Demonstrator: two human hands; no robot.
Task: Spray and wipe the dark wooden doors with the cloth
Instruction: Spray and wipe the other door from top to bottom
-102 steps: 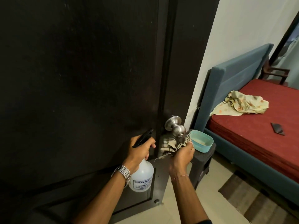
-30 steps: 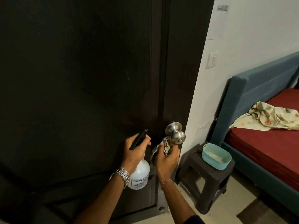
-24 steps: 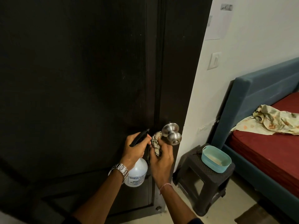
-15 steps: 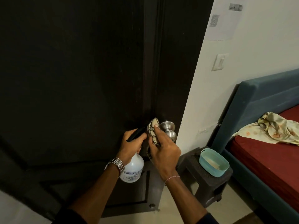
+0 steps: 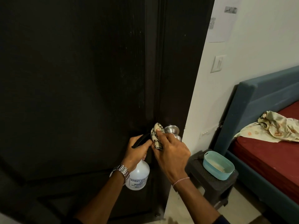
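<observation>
Bare forearms in view; a silver metal link watch (image 5: 121,170) sits on the left wrist, a thin pink-and-white thread bracelet (image 5: 180,181) circles the right, and a dark sleeve edge (image 5: 224,219) shows at the right elbow.

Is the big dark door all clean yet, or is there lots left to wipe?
Not yet. The right hand presses the cloth on the door beside the knob; the left hand holds the spray bottle, ready. Pale specks higher up suggest the top part is unwiped. What's already clean is hard to tell on such dark wood.
</observation>
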